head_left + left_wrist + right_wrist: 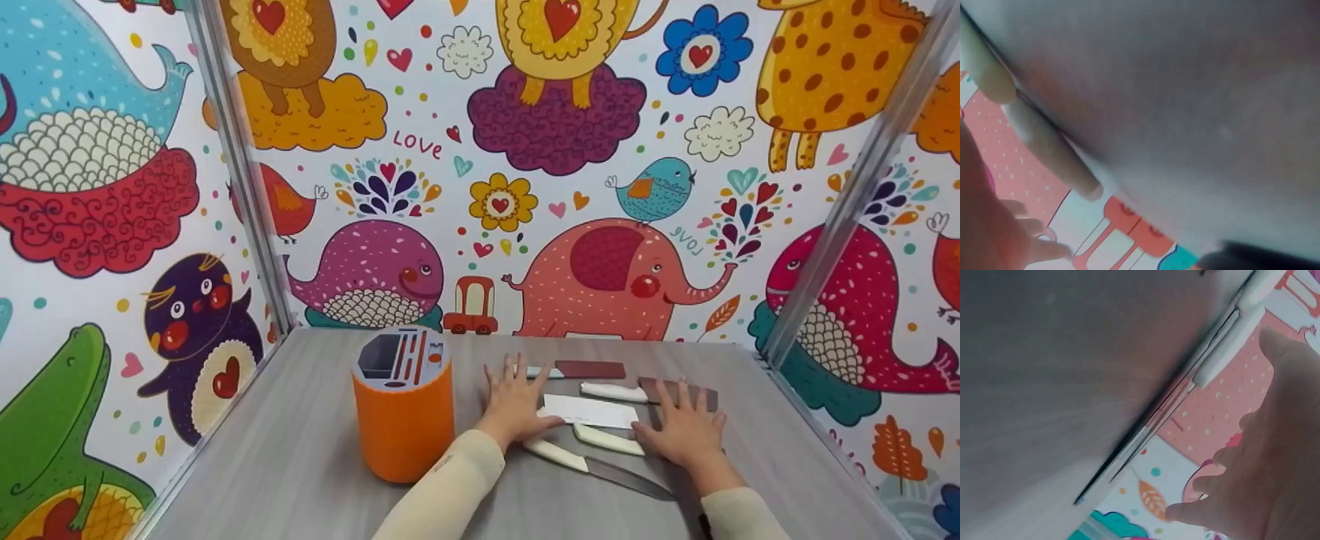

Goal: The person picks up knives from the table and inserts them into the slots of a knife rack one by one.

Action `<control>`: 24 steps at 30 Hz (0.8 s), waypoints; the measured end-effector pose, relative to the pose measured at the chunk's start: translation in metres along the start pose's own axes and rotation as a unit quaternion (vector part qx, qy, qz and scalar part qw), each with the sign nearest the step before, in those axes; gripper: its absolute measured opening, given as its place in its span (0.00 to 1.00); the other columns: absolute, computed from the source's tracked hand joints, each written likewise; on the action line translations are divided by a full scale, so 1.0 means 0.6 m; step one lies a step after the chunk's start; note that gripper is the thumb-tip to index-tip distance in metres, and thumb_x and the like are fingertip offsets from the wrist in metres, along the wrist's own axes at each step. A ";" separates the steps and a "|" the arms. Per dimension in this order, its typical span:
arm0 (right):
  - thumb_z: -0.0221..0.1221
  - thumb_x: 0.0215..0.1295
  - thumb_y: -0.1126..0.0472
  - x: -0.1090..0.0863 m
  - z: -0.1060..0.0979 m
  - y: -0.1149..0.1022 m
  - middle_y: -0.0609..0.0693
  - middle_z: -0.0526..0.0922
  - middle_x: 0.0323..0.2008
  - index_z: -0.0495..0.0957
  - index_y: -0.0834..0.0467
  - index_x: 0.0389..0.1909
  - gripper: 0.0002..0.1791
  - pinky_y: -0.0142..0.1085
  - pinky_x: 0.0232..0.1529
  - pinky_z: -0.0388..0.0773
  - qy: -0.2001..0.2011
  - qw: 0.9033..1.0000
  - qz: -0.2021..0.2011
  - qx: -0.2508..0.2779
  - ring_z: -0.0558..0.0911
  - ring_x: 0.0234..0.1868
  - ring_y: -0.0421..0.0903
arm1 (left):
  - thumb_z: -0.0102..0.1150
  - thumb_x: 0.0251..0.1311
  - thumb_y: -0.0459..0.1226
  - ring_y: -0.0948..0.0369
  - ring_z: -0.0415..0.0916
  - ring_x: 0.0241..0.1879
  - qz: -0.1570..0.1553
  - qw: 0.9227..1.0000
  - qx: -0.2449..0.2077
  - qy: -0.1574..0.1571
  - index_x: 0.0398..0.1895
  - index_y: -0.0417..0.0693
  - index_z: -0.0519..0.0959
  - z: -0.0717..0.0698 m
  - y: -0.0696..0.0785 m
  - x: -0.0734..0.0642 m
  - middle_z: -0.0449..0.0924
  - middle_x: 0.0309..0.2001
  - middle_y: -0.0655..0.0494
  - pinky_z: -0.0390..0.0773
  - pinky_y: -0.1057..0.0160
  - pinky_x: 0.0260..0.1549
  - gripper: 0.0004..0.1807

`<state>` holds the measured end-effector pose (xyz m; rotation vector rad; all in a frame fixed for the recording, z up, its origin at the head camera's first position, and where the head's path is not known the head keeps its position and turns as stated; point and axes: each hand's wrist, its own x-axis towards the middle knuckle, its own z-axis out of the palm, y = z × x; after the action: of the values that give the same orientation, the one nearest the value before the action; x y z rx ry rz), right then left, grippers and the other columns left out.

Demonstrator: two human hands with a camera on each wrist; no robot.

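Observation:
In the head view my left hand spreads its fingers over the left side of a group of knives. My right hand, fingers also spread, is over the right side, partly covering a cleaver with a white handle and dark blade. Between the hands lies a white flat rectangle with faint print. Behind it is a knife with a reddish-brown blade. A cream knife handle runs toward my right hand, and nearest me lies a knife with a grey blade. Whether the hands touch them is unclear.
An orange knife block with a grey slotted top stands left of my left hand. The grey wood-grain table meets walls printed with cartoon animals. Metal posts mark the wall corners.

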<state>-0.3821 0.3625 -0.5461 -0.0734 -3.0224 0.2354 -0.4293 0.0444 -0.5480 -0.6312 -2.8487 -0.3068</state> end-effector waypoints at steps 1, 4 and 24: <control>0.58 0.64 0.23 0.002 -0.004 0.001 0.77 0.48 0.81 0.54 0.59 0.84 0.60 0.87 0.68 0.45 0.000 1.000 0.001 0.004 0.45 0.78 0.86 | 0.58 0.59 0.75 0.34 0.48 0.84 0.002 1.000 0.006 0.003 0.87 0.70 0.53 -0.003 -0.001 0.002 0.51 0.85 0.39 0.46 0.19 0.74 0.55; 0.61 0.66 0.28 0.003 -0.013 0.000 0.78 0.49 0.80 0.55 0.62 0.83 0.57 0.86 0.68 0.52 0.001 1.000 0.003 0.020 0.49 0.78 0.85 | 0.58 0.60 0.74 0.36 0.47 0.84 0.008 1.000 0.015 0.019 0.87 0.71 0.52 -0.009 0.002 -0.003 0.50 0.86 0.39 0.50 0.21 0.76 0.55; 0.73 0.64 0.53 -0.080 -0.084 -0.233 0.66 0.83 0.62 0.77 0.58 0.69 0.34 0.66 0.63 0.78 0.049 0.975 -0.122 0.178 0.82 0.64 0.67 | 0.70 0.63 0.56 0.41 0.65 0.78 0.161 0.923 -0.057 0.345 0.77 0.55 0.69 -0.182 0.045 -0.220 0.65 0.79 0.39 0.82 0.46 0.65 0.41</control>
<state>-0.3341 0.2296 -0.4796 0.3035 -2.8033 0.7161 -0.2834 -0.0103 -0.4716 -0.8042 -2.0299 -0.5191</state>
